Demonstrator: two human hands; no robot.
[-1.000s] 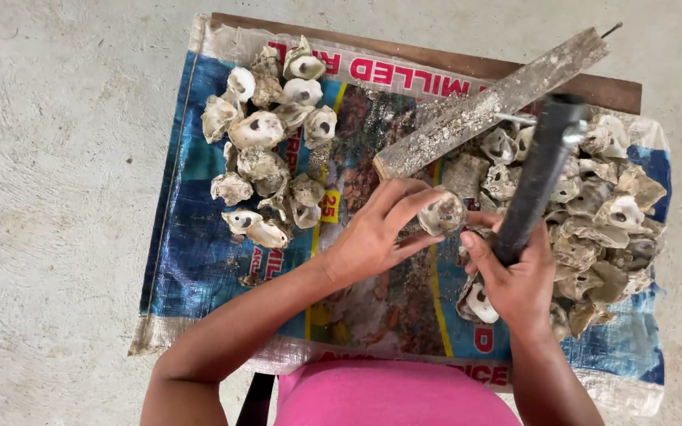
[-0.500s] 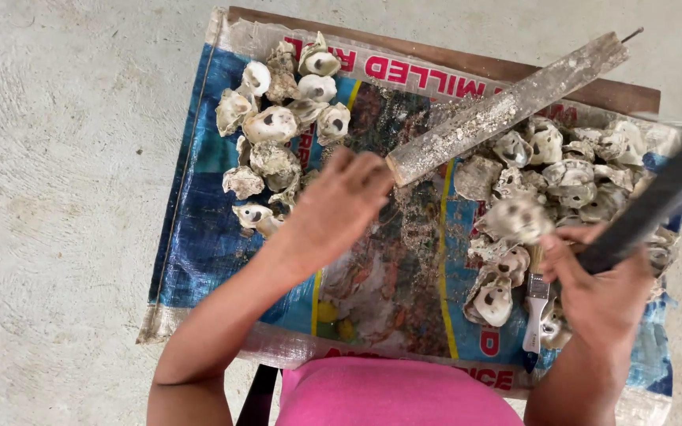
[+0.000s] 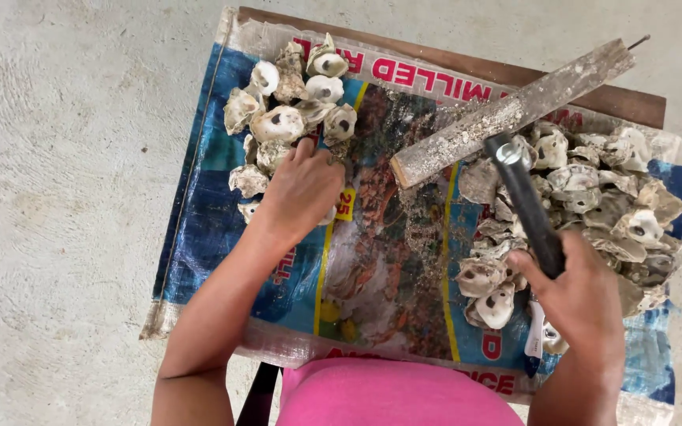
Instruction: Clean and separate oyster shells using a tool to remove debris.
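Two heaps of oyster shells lie on a printed woven sack [image 3: 199,237] spread over a low table: an opened heap [image 3: 290,118] at the upper left and a larger unworked heap [image 3: 593,205] on the right; a rough wooden block [image 3: 515,110] lies slantwise between them. The person's left hand [image 3: 303,189] rests palm down at the lower edge of the left heap, fingers spread over a shell or two; whether it grips one cannot be told. The right hand [image 3: 574,296] is closed tight round a dark metal rod [image 3: 526,201], its blunt end raised just below the block and above the right heap. Risk sits mainly in the sharp shell edges, which could cut the bare left palm if it presses or slides; a swing of the rod could glance off the block and scatter shells off the sack's edge; loose grit on the slick sack could let a struck shell skid.
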